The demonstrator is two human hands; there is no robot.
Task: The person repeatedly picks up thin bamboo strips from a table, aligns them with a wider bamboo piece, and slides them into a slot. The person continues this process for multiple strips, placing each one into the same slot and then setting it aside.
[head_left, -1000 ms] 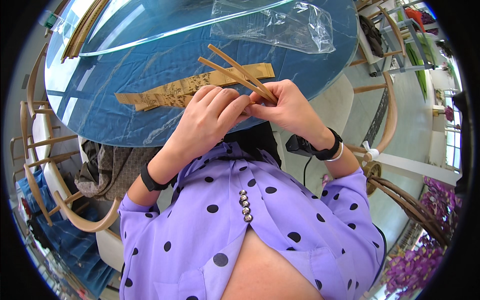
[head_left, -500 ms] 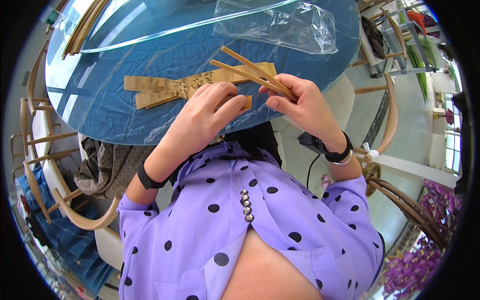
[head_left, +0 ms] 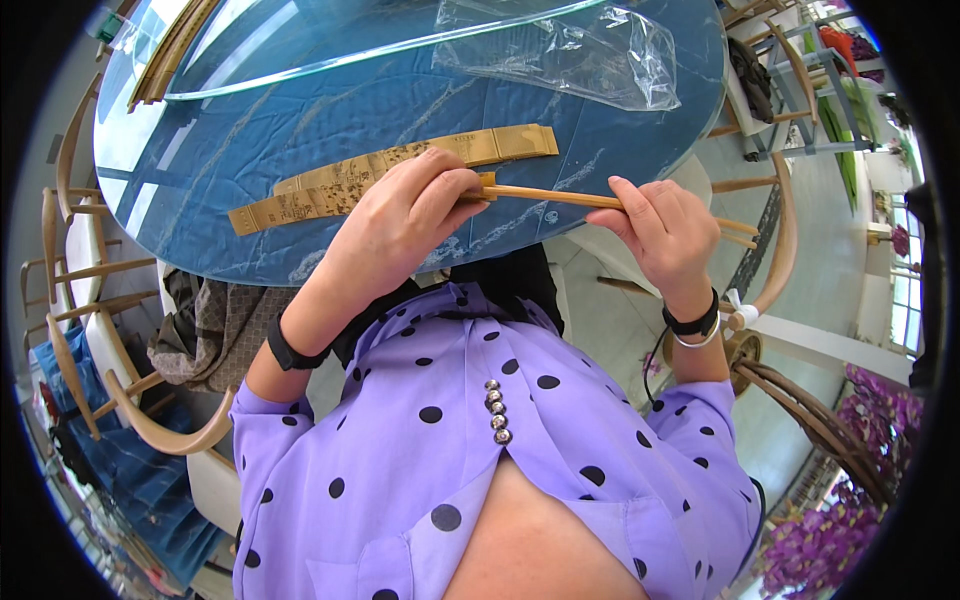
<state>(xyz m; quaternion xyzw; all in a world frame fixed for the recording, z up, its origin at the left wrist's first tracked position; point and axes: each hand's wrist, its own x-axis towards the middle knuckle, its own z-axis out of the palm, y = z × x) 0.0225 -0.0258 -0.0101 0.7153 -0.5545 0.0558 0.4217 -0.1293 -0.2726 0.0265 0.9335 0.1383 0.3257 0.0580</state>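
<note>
My left hand (head_left: 405,215) is closed round a printed brown paper chopstick sleeve (head_left: 300,206), whose open end pokes out past the fingertips. From the right, my right hand (head_left: 662,238) pinches a pair of wooden chopsticks (head_left: 550,194). They lie nearly level, their left ends at the sleeve's mouth beside my left fingers; how far inside they reach is hidden. Their other ends stick out beyond my right hand. Just behind the held sleeve, more brown paper sleeves (head_left: 515,144) rest in a stack on the blue marbled table (head_left: 250,145).
A crumpled clear plastic bag (head_left: 610,65) lies at the table's far right. Long brown strips (head_left: 170,50) lie at the far left, near a curved glass edge (head_left: 330,70). Wooden chairs (head_left: 785,230) stand on both sides, with purple flowers (head_left: 825,530) at the lower right.
My right hand has moved right and swung the chopsticks from slanting up-left to nearly level, bringing their ends to the sleeve's mouth. The held sleeve's far end has shifted down and left.
</note>
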